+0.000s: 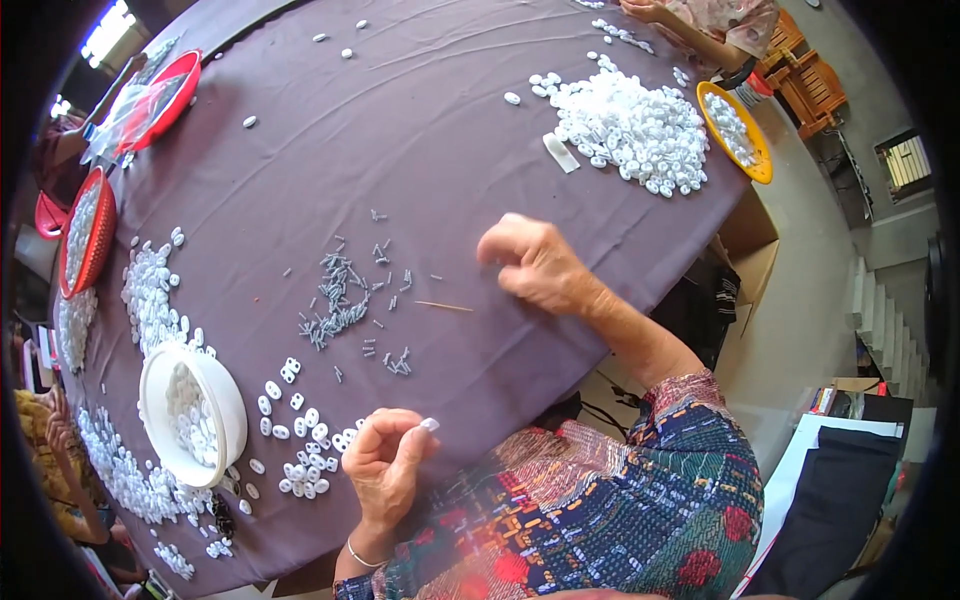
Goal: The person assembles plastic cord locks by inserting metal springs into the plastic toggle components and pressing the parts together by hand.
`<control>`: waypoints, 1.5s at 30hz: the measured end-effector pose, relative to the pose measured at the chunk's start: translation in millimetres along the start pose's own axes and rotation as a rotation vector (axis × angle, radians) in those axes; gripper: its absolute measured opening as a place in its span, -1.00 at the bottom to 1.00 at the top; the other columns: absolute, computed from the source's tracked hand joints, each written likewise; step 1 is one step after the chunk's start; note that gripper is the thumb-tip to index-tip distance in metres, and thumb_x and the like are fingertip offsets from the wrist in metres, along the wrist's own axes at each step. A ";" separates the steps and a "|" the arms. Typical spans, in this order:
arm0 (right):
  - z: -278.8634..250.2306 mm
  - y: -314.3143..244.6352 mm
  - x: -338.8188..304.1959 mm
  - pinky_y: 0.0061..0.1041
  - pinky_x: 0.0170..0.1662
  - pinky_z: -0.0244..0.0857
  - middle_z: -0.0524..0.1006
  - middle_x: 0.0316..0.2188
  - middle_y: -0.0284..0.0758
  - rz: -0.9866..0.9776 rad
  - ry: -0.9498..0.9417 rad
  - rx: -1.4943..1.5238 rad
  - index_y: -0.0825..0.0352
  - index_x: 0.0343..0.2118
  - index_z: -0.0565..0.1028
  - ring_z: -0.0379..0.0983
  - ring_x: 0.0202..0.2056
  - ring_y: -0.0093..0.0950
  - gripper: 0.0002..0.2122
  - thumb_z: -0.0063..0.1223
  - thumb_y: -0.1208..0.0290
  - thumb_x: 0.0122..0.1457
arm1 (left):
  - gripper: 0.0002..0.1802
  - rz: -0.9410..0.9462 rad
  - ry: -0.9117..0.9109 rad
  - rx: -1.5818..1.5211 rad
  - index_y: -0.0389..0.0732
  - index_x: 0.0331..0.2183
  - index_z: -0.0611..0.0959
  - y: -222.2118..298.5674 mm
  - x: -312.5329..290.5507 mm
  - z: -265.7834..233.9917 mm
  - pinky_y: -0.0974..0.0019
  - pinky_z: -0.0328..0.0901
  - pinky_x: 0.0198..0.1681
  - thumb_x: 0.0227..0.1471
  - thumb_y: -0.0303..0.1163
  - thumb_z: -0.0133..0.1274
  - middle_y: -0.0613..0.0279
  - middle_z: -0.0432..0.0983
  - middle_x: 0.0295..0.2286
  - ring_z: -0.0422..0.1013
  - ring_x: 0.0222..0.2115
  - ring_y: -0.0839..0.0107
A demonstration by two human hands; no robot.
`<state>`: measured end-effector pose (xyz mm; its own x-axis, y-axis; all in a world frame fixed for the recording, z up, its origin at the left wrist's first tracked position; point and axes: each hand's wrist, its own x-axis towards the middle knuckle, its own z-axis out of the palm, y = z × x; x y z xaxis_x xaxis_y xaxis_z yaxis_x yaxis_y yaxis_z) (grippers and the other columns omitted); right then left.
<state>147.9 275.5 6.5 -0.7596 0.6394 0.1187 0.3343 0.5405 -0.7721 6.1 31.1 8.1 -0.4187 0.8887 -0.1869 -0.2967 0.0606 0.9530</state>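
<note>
My left hand [383, 468], a bangle at its wrist, pinches a small white oval plastic piece [429, 424] between thumb and finger, close to the table's near edge. To its left lie several loose white pieces [305, 470] with two holes each. My right hand [540, 265] hovers over the cloth with its fingers curled in; whatever they hold, if anything, is hidden. Between the hands a thin wooden stick [444, 306] rests on the cloth. Left of the stick, small grey screw-like pins [340, 305] are scattered in a loose heap.
A white tub [232, 425] of white pieces lies tilted at the left, near red baskets [97, 250]. A large white heap [635, 130] sits far right beside a yellow basket [765, 150]. Other people's hands [60, 430] work along the purple-grey tablecloth [400, 130].
</note>
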 end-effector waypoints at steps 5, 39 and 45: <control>-81.6 36.0 58.1 -0.73 -0.60 0.21 0.44 -0.62 -0.43 0.301 0.343 0.389 0.36 -0.39 0.50 0.28 -0.69 -0.72 -0.72 -0.18 0.73 -0.20 | -0.95 0.009 0.026 0.003 -0.37 -0.47 0.48 4.1 3.2 1.8 0.55 0.31 -0.50 -0.08 -0.66 0.01 0.17 0.41 -0.48 0.39 -0.55 0.54; 69.6 -97.7 -20.1 -0.66 -0.44 0.21 0.39 -0.55 -0.41 -0.115 -0.460 0.493 0.40 -0.42 0.42 0.31 -0.51 -0.64 -0.89 0.05 0.58 -0.05 | -0.86 0.067 0.240 -0.244 -0.33 -0.39 0.50 -0.6 -5.9 -0.8 0.52 0.27 -0.55 0.02 -0.44 0.02 0.23 0.47 -0.54 0.37 -0.60 0.56; 71.9 -99.8 -21.2 -0.70 -0.41 0.21 0.43 -0.52 -0.44 0.083 -0.482 0.552 0.42 -0.39 0.41 0.33 -0.44 -0.71 -0.90 0.03 0.54 0.02 | -0.81 0.108 0.304 -0.257 -0.31 -0.42 0.50 -3.0 0.7 1.4 0.59 0.26 -0.63 0.00 -0.37 0.06 0.32 0.44 -0.59 0.32 -0.66 0.66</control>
<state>90.5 168.7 36.2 -0.9475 0.2862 -0.1429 0.1683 0.0660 -0.9835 7.9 32.2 5.4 -0.6822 0.7068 -0.1872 -0.4254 -0.1755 0.8878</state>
